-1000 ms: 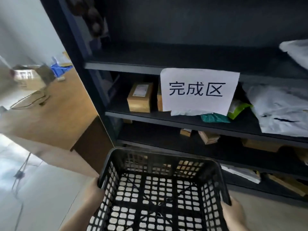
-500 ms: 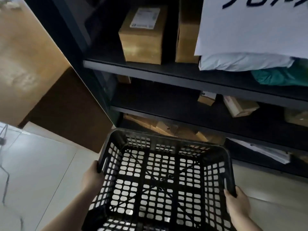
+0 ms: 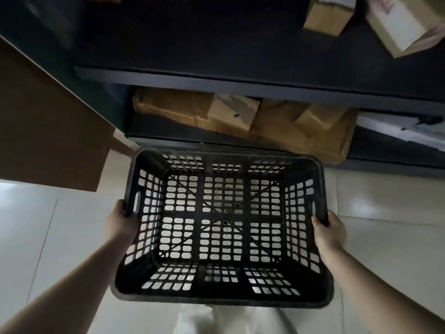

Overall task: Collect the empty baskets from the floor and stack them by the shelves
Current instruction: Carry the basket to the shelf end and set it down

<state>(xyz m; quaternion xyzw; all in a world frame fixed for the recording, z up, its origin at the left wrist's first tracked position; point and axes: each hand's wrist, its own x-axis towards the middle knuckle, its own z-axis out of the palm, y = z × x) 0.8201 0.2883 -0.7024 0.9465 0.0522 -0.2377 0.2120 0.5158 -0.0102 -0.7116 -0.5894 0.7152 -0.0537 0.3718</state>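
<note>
An empty black plastic basket with perforated walls and floor fills the middle of the view, held level above the pale tiled floor. My left hand grips its left rim beside a handle slot. My right hand grips the right rim. The basket's far edge sits just in front of the dark shelves, near their lowest level. Pale floor shows through the basket's holes.
The bottom shelf holds brown paper parcels and a white bag. Small cardboard boxes lie on the shelf above. A brown wooden panel stands at the left. Pale trousers show below the basket.
The view has tilted down from the labelled upper shelves to the bottom shelf and floor. The basket, still in both hands, has come lower and closer to the shelves' base.
</note>
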